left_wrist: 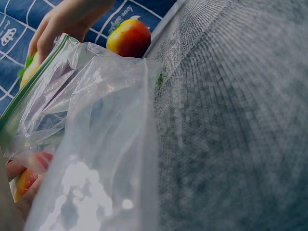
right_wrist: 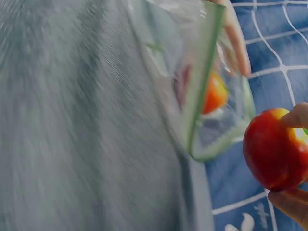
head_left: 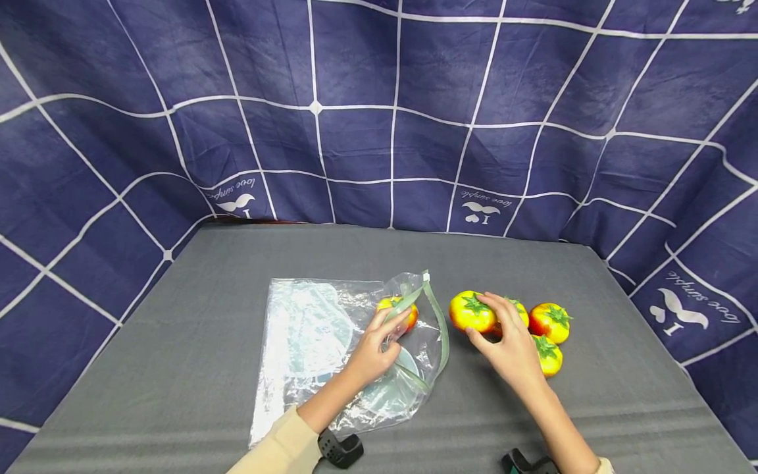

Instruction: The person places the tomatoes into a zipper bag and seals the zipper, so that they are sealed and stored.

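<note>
My left hand [head_left: 373, 349] grips the upper layer of a clear zip bag [head_left: 308, 322] beside its green-edged mouth, which gapes to the right. Inside, near those fingers, lies a red-and-yellow tomato [head_left: 412, 320], seen partly through the plastic. Just right of the mouth, my right hand [head_left: 515, 342] holds another tomato [head_left: 470, 312] between thumb and fingers. In the right wrist view this held tomato [right_wrist: 272, 149] shows its red underside, apart from the bag. Three more tomatoes, one of them a tomato [head_left: 551, 322] at the far right, sit behind and beside the right hand.
A grey cloth [head_left: 189, 342] covers the table. Behind and at both sides hangs a blue curtain [head_left: 355, 145] with white grid lines. Dark straps [head_left: 340, 449] sit at both wrists. A white slider [head_left: 426, 276] is at the bag's far corner.
</note>
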The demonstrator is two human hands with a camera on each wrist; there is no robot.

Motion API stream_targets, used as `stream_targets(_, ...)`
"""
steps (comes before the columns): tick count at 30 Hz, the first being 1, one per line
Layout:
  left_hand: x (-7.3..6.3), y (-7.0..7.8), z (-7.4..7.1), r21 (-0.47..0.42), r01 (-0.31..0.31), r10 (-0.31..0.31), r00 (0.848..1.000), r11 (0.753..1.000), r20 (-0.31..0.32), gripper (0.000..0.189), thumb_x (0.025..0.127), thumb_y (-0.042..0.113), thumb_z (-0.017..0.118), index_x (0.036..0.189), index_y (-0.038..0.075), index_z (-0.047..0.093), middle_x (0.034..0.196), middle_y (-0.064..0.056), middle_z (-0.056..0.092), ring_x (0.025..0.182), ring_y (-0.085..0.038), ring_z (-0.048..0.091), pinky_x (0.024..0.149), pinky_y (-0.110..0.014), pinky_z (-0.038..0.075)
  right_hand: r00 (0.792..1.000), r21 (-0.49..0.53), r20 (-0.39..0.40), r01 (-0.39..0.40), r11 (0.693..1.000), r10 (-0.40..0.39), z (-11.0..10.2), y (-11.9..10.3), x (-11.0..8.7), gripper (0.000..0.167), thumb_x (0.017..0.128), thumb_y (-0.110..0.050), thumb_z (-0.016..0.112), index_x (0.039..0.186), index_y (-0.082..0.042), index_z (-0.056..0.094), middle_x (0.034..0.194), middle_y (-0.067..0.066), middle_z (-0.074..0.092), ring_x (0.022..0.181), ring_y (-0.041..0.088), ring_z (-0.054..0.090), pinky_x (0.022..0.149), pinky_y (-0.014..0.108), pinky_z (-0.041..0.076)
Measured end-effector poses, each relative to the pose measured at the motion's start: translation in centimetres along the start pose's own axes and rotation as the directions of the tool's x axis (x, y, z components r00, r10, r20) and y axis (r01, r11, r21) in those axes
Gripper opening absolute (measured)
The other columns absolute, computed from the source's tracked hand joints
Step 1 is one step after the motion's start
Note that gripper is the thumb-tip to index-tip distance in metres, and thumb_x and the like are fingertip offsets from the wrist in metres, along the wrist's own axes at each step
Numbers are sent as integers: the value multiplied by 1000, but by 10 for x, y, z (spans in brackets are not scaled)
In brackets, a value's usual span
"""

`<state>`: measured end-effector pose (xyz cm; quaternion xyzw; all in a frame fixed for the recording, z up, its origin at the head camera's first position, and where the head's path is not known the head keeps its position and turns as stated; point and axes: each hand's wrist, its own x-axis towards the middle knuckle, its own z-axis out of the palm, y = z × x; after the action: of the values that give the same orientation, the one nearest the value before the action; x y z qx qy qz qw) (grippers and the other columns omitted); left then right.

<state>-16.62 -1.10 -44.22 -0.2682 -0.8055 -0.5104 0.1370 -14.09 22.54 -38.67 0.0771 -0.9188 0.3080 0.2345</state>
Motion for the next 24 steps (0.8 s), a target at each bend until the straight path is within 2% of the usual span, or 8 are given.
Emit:
stream_targets(2,0,0,0,5,-1,1,1000,1000,2,64,68,0,50,129,16,52,128,-9,49,112,-22,51,90,-41,44,1000,-4,24,19,1000,-19,8,-4,1,54,70,-21,73,121,-17,54,125,5,52,117,25,47,90,46,40)
stream_targets(7,0,0,0,14,5,-5,1000,1000,8,62,68,0,50,128,14,53,128,-12,49,111,-23,51,90,-41,45,997,-37,76,33,999,-30,30,-12,-1,53,72,-28,71,121,-20,54,125,4,52,114,25,50,88,46,44)
stream_targets(12,-1,0,0,24,19,-19,1000,1000,10,61,69,1,50,128,16,54,128,-12,48,115,-25,50,91,-42,44,995,-32,92,-36,999,39,48,-16,-5,52,74,-30,68,123,-23,52,129,0,49,118,24,48,83,51,45)
stream_targets(15,-1,0,0,21,24,-24,1000,999,2,61,68,0,50,127,17,54,128,-12,49,117,-25,49,92,-44,44,994,-18,75,-80,997,81,56,-16,-8,51,74,-30,68,123,-25,52,131,-2,48,118,24,47,79,53,46)
stream_targets(19,-1,2,-1,10,41,-41,999,999,-3,62,68,0,49,127,16,54,129,-12,48,118,-26,48,91,-45,44,993,-6,74,-95,995,95,65,-13,-13,51,75,-30,68,123,-24,52,132,-2,47,117,25,47,76,54,46)
stream_targets(24,0,6,-1,-7,62,-62,998,998,9,62,68,0,49,129,17,53,131,-10,47,119,-25,47,88,-43,45,993,14,89,-85,996,83,69,-10,-17,50,76,-27,66,124,-24,52,132,1,46,116,28,49,80,52,46)
